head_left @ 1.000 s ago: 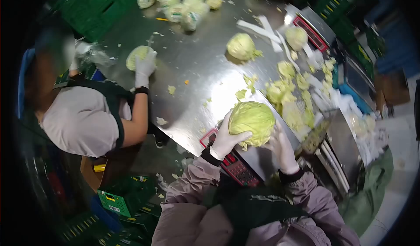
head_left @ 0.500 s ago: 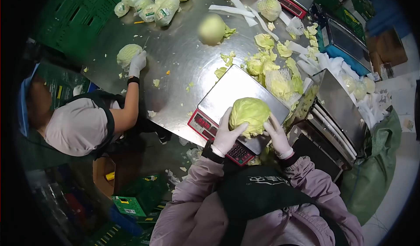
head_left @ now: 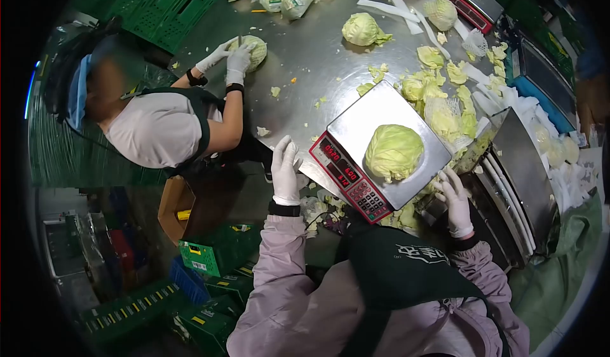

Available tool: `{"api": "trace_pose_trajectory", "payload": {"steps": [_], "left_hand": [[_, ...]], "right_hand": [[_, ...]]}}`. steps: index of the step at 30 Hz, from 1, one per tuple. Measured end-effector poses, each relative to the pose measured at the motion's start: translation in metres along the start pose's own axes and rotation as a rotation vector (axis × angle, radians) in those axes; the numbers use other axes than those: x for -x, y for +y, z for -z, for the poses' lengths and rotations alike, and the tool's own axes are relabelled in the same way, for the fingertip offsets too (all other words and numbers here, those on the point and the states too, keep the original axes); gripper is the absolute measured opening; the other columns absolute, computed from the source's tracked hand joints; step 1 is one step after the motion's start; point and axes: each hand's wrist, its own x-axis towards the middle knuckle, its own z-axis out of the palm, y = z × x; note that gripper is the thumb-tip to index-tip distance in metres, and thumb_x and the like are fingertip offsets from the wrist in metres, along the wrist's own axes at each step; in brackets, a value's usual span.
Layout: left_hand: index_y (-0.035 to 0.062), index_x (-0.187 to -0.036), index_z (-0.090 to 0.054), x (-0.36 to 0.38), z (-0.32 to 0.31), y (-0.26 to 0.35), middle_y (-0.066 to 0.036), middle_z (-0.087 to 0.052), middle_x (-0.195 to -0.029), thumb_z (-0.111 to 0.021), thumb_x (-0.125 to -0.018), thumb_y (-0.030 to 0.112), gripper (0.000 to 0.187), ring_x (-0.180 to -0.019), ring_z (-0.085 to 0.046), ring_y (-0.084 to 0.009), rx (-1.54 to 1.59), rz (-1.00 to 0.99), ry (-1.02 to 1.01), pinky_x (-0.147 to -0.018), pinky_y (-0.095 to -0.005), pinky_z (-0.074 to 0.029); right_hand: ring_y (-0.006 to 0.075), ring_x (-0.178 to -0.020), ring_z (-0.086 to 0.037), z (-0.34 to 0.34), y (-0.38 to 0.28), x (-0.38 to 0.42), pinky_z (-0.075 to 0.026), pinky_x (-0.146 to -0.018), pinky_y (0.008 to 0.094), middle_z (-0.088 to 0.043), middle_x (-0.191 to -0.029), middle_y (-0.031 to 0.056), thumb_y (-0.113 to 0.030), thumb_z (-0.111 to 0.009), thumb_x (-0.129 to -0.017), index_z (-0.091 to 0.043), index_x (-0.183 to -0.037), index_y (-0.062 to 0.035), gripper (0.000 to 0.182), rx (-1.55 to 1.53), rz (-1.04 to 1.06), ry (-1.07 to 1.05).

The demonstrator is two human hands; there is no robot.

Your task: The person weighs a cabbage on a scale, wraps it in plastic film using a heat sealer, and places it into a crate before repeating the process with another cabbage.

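A pale green cabbage (head_left: 394,152) rests alone on the steel plate of a red digital scale (head_left: 356,110), whose red figures are lit. My left hand (head_left: 287,171), in a white glove, is raised off the scale's left side with nothing in it, its fingers stretched upward. On the other side, my gloved right hand (head_left: 455,203) hovers just past the plate's right corner, empty, fingers apart. Neither hand touches the cabbage. Loose cabbage leaves (head_left: 438,87) lie beyond the scale, close to a leaf-wrapped head in white foam net (head_left: 446,121).
Across the steel table (head_left: 298,96), a co-worker (head_left: 162,128) holds a cabbage (head_left: 255,53) with a knife. Another cabbage (head_left: 361,29) sits farther back. Bagged cabbages (head_left: 297,1) are at the far edge. A second scale (head_left: 467,4) and a metal-sided machine (head_left: 508,179) stand right.
Both my hands have let go of the cabbage and drawn apart, leaving it on the scale. The view has shifted left. The co-worker now has both hands at their cabbage.
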Motion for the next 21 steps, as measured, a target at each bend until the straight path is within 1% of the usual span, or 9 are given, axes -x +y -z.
{"api": "trace_pose_trajectory", "payload": {"steps": [2, 7, 11, 13, 15, 17, 18, 19, 21], "left_hand": [[0.0106, -0.13, -0.053, 0.005, -0.002, 0.001, -0.003, -0.052, -0.128, -0.055, -0.097, 0.028, 0.038, -0.117, -0.051, -0.0184, -0.01, -0.021, -0.01, -0.093, -0.035, -0.043], [0.0096, -0.129, -0.054, 0.016, -0.02, 0.001, -0.004, -0.054, -0.127, -0.055, -0.097, 0.029, 0.037, -0.116, -0.053, -0.0185, -0.008, -0.011, -0.039, -0.093, -0.0344, -0.043], [0.0089, -0.13, -0.053, 0.019, -0.035, -0.003, -0.006, -0.054, -0.129, -0.054, -0.098, 0.029, 0.038, -0.116, -0.054, -0.0183, 0.004, -0.018, -0.103, -0.094, -0.0328, -0.043], [0.0085, -0.127, -0.056, 0.021, -0.044, -0.002, -0.003, -0.059, -0.117, -0.055, -0.097, 0.023, 0.033, -0.099, -0.056, -0.0106, 0.029, -0.024, -0.104, -0.085, -0.0262, -0.045], [0.0082, -0.127, -0.056, 0.025, -0.053, -0.001, -0.003, -0.059, -0.116, -0.055, -0.098, 0.024, 0.033, -0.102, -0.057, -0.0116, 0.007, -0.006, -0.147, -0.086, -0.0268, -0.046], [0.0074, -0.132, -0.052, 0.028, -0.062, -0.003, -0.008, -0.055, -0.131, -0.052, -0.098, 0.029, 0.04, -0.113, -0.056, -0.0169, -0.061, 0.029, -0.204, -0.094, -0.0314, -0.043], [0.0073, -0.131, -0.052, 0.026, -0.066, -0.011, -0.008, -0.055, -0.13, -0.052, -0.099, 0.029, 0.039, -0.112, -0.056, -0.0159, -0.052, 0.029, -0.249, -0.094, -0.0315, -0.043], [0.0073, -0.13, -0.053, 0.026, -0.07, -0.018, -0.006, -0.056, -0.127, -0.052, -0.099, 0.028, 0.038, -0.111, -0.056, -0.0153, -0.052, 0.044, -0.239, -0.092, -0.0314, -0.044], [0.0084, -0.129, -0.053, 0.025, -0.079, -0.029, -0.005, -0.056, -0.125, -0.052, -0.099, 0.027, 0.036, -0.11, -0.055, -0.0147, -0.093, 0.03, -0.29, -0.091, -0.031, -0.045]], "right_hand": [[0.0159, -0.112, -0.055, 0.005, -0.001, 0.005, -0.044, -0.092, 0.0304, -0.049, -0.14, 0.0096, -0.022, -0.048, -0.1, -0.038, -0.145, -0.0107, 0.047, 0.019, 0.001, -0.005], [0.0152, -0.111, -0.056, 0.014, -0.007, 0.02, -0.045, -0.091, 0.0302, -0.05, -0.138, 0.0092, -0.022, -0.049, -0.099, -0.04, -0.144, -0.0107, 0.047, 0.041, 0.031, -0.019], [0.0153, -0.111, -0.056, 0.029, -0.018, 0.034, -0.045, -0.092, 0.0302, -0.051, -0.137, 0.0088, -0.022, -0.05, -0.099, -0.041, -0.143, -0.0093, 0.047, 0.084, 0.054, -0.022], [0.0173, -0.112, -0.057, 0.044, -0.025, 0.041, -0.045, -0.092, 0.0315, -0.052, -0.136, 0.0096, -0.022, -0.054, -0.097, -0.043, -0.141, -0.008, 0.048, 0.109, 0.051, -0.075], [0.0171, -0.11, -0.059, 0.064, -0.038, 0.047, -0.045, -0.09, 0.0297, -0.057, -0.13, 0.0096, -0.024, -0.055, -0.097, -0.046, -0.138, -0.0056, 0.046, 0.139, 0.063, -0.068], [0.0158, -0.108, -0.059, 0.087, -0.049, 0.053, -0.045, -0.09, 0.0286, -0.058, -0.127, 0.0094, -0.025, -0.054, -0.097, -0.047, -0.137, -0.0039, 0.046, 0.145, 0.113, -0.055], [0.0145, -0.106, -0.06, 0.094, -0.058, 0.059, -0.044, -0.09, 0.0269, -0.059, -0.127, 0.0093, -0.025, -0.053, -0.098, -0.048, -0.136, -0.0024, 0.045, 0.157, 0.111, -0.004], [0.0142, -0.106, -0.06, 0.104, -0.061, 0.062, -0.044, -0.089, 0.026, -0.059, -0.126, 0.0089, -0.024, -0.052, -0.098, -0.048, -0.135, -0.0022, 0.043, 0.159, 0.128, 0.017], [0.0148, -0.106, -0.06, 0.124, -0.07, 0.069, -0.045, -0.089, 0.0261, -0.059, -0.126, 0.0085, -0.021, -0.05, -0.098, -0.049, -0.134, -0.0017, 0.041, 0.221, 0.159, 0.068]]}}
